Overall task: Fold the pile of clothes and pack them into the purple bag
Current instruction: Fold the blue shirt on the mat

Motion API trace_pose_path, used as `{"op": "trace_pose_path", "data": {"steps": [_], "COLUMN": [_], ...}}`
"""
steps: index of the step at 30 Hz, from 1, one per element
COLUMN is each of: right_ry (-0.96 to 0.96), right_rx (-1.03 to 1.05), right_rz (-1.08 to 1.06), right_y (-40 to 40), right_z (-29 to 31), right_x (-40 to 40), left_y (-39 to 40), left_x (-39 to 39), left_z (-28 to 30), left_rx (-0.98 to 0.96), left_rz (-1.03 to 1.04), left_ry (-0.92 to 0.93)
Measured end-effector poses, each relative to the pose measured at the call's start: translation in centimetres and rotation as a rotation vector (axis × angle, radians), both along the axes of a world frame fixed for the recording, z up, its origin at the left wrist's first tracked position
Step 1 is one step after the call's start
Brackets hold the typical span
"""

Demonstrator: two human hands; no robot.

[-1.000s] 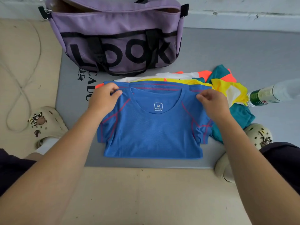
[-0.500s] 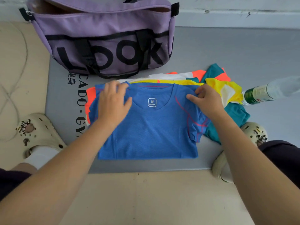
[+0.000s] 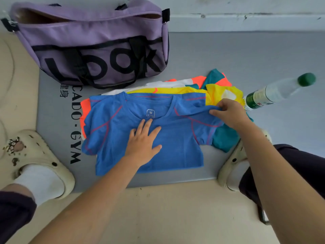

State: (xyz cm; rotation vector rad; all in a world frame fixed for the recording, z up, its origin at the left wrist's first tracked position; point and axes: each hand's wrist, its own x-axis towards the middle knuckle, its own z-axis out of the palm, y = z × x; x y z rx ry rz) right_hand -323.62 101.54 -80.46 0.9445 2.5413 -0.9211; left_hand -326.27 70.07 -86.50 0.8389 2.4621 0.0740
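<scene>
A blue T-shirt (image 3: 177, 148) with red seams lies flat on top of a pile of clothes (image 3: 219, 90) in yellow, orange, teal and white. My left hand (image 3: 143, 141) presses flat on the shirt's chest, fingers spread below the neck label. At the shirt's right shoulder, my right hand (image 3: 230, 114) pinches the cloth and lifts it a little. The purple bag (image 3: 91, 44) printed "LOOK" stands open at the top behind the pile, to the left.
Everything sits on a grey gym mat (image 3: 246, 59) with black lettering. A plastic water bottle (image 3: 274, 92) with a green cap stands right of the pile. My cream clogs (image 3: 37, 161) flank the mat's near edge, the other clog (image 3: 232, 161) by my right arm. A white wall runs behind.
My left hand slid from the shirt's left shoulder down to the chest and flattened. My right hand took up the right shoulder cloth. The camera view shifted right.
</scene>
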Motion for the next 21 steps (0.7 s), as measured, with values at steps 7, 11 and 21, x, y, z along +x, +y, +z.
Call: {"op": "trace_pose_path", "data": {"steps": [7, 11, 21], "right_ry": [0.015, 0.121, 0.025], "right_rx": [0.198, 0.370, -0.215], "right_rz": [-0.004, -0.171, -0.669], "right_y": [0.3, -1.9, -13.2], "right_z": [-0.3, -0.4, -6.7], "right_x": [1.0, 3.2, 14.5], "left_y": [0.8, 0.0, -10.7], "left_x": [-1.1, -0.2, 7.6], "left_z": [1.2, 2.1, -0.3], "left_rx": [0.067, 0.214, 0.352], "left_rz": [0.042, 0.192, 1.589], "left_ry": [-0.035, 0.083, -0.263]}}
